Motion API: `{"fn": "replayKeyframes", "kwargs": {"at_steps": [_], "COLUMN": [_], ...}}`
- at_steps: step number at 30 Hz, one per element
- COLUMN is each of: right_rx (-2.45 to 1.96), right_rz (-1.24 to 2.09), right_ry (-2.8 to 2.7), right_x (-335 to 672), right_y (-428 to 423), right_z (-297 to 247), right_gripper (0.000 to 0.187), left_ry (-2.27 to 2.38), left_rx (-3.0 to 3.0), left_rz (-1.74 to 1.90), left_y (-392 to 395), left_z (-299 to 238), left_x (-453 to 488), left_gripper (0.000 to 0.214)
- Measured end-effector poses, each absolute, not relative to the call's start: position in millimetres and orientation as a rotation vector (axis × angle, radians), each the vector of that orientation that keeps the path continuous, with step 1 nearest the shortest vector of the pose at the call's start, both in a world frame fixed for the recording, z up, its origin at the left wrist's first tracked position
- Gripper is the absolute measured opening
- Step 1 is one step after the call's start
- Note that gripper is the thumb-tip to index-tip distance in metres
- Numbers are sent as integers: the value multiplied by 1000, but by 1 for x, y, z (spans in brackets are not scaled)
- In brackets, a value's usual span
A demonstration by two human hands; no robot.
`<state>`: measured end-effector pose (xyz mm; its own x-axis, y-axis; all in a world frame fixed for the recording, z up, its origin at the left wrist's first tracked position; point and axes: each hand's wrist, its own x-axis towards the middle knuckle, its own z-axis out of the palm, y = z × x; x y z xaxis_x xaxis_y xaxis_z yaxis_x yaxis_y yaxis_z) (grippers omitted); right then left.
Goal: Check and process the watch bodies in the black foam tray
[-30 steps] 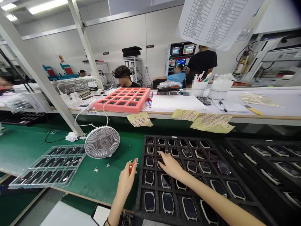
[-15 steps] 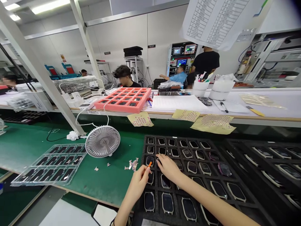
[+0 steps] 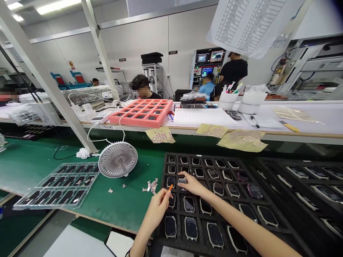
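Observation:
My left hand is closed in a pinch around a slim tool with an orange tip, the rest of it hidden by the fingers. The tip points up over the left column of a black foam tray. Rectangular smartwatch bodies with dark screens sit in the tray's compartments. My right hand reaches in from the right, thumb and forefinger apart, over one watch body in the second column. The thumb lies across that watch; whether it grips it is unclear. Just left is another watch body in its slot.
A grey fan stands on the green bench, near small loose pieces. Farther left lies a clear plastic tray of black parts. A pink foam tray rests on the shelf. Another black tray is at right. Other people are beyond.
My right hand has shifted slightly, its thumb and forefinger spread wider, and the watch body beneath them now shows. My left hand stays nearly still with the orange-tipped tool.

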<state>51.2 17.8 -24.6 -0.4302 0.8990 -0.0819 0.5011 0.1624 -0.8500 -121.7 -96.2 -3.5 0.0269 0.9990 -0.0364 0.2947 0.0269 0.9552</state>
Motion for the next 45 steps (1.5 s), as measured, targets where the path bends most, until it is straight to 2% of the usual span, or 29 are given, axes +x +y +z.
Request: {"fn": "replayKeyframes", "kwargs": {"at_steps": [3,9,11,27,45], "right_rx": [-1234,-760,-642,-557,-508], "right_rz": [1327,1944,2041,2111,2126], "right_ry": [-1871,-1221,-1056,-857,-841], "right_x": [48,37,33,26,26], "right_y": [12,-15,-21,-30,-30], "right_z": [-20,-3,1,6,10], "right_gripper": [24,25,25,35,33], "left_ry": [1408,1268,1250,1144,1127], "left_rx": [1408,1285,1253,1065,1022], "left_rz": [990,972,978,973,1001], "left_y": [-97,-95,-94,-94,-96], "left_z": [-1,7,9,11,16], "left_x": [-120,-107,-102,-95,-97], "left_gripper": [42,46,47,56,54]}}
